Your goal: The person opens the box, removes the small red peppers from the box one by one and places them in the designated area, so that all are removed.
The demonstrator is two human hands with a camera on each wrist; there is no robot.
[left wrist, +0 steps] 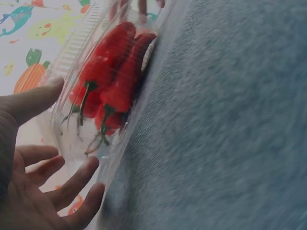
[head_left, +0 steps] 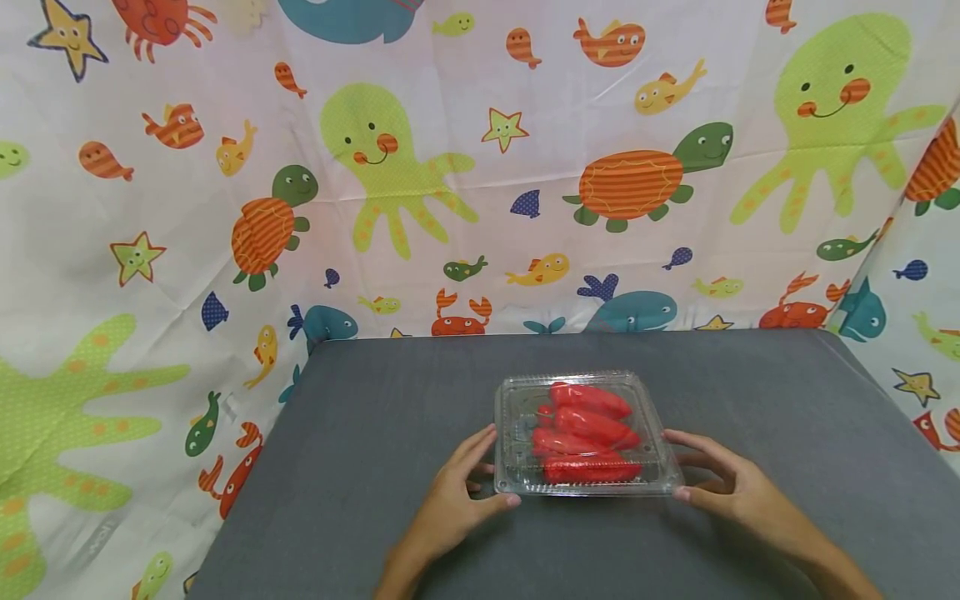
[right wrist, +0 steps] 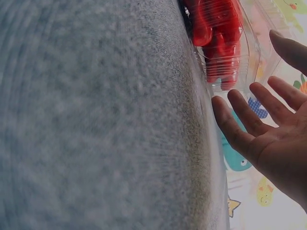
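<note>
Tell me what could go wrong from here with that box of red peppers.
The clear plastic box could slip if lifted: the left hand and right hand sit at opposite ends, fingers not wrapped firmly round it.
The red peppers might slide if one end rises first, since there is spare room beside them.
The box looks thin, so a hard squeeze might buckle it.
</note>
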